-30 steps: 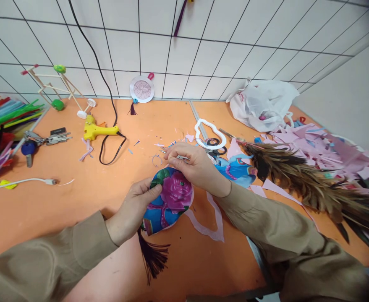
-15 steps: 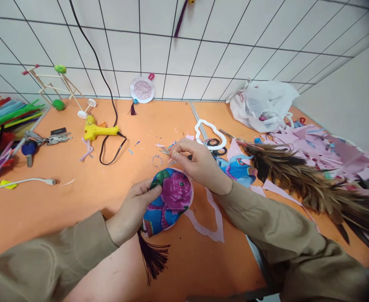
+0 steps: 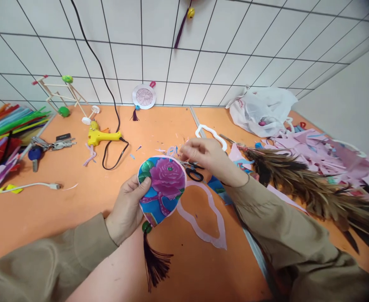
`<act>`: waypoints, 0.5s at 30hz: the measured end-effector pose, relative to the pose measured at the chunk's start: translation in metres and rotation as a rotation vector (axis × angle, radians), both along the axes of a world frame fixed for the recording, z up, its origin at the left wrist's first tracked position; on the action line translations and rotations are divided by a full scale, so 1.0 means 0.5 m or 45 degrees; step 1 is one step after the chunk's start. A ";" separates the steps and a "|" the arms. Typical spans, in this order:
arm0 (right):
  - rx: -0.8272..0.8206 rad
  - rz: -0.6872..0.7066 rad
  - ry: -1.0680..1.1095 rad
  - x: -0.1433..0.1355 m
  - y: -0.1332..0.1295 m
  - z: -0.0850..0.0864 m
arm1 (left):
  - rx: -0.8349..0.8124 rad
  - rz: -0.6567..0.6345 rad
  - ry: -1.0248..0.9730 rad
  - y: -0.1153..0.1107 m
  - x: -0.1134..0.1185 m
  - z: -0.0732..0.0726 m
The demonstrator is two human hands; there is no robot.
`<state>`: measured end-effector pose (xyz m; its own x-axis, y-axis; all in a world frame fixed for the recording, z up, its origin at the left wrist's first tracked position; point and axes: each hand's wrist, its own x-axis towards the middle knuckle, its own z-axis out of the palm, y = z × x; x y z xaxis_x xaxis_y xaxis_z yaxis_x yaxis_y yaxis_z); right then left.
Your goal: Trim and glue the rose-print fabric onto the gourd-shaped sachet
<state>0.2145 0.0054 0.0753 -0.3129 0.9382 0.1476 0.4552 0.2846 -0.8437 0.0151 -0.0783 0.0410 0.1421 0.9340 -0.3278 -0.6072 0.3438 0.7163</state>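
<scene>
My left hand [image 3: 129,199] grips the left edge of a flat fabric pendant [image 3: 167,186], thumb on its front. The fabric is blue with a large purple-pink flower and a pale border. From its lower tip hang a green bead [image 3: 146,227] and a dark tassel [image 3: 157,264]. A small pale ribbon loop [image 3: 171,151] shows by its top edge. Just right of that loop is my right hand [image 3: 208,157], fingertips drawn together; what they pinch, if anything, is too small to make out. Black-handled scissors [image 3: 194,173] lie below it, partly hidden.
A pink cutout frame [image 3: 218,239] lies to the right of the pendant. Behind stand a yellow glue gun [image 3: 104,136] with its cord, and a round tasselled ornament [image 3: 144,96]. Feathers [image 3: 297,180], pink scraps [image 3: 313,151] and a plastic bag [image 3: 263,109] fill the right side.
My left hand has raised and tilted the pendant, showing its green bead. My right hand has shifted slightly right, away from the pendant's top. The view has tipped up a little.
</scene>
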 end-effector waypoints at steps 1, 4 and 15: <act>-0.136 0.108 0.062 -0.010 -0.007 -0.002 | 0.013 0.018 0.003 0.001 -0.001 0.001; -0.402 0.236 0.261 -0.035 -0.026 -0.013 | 0.036 0.050 0.010 0.002 -0.001 0.001; -0.616 0.182 0.437 -0.049 -0.040 -0.015 | 0.194 0.016 0.246 0.013 -0.017 0.004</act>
<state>0.1903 -0.0145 0.0681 -0.4510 0.8762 -0.1702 0.1197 -0.1296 -0.9843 0.0067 -0.0719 0.0432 0.0785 0.9760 -0.2030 -0.4574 0.2162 0.8626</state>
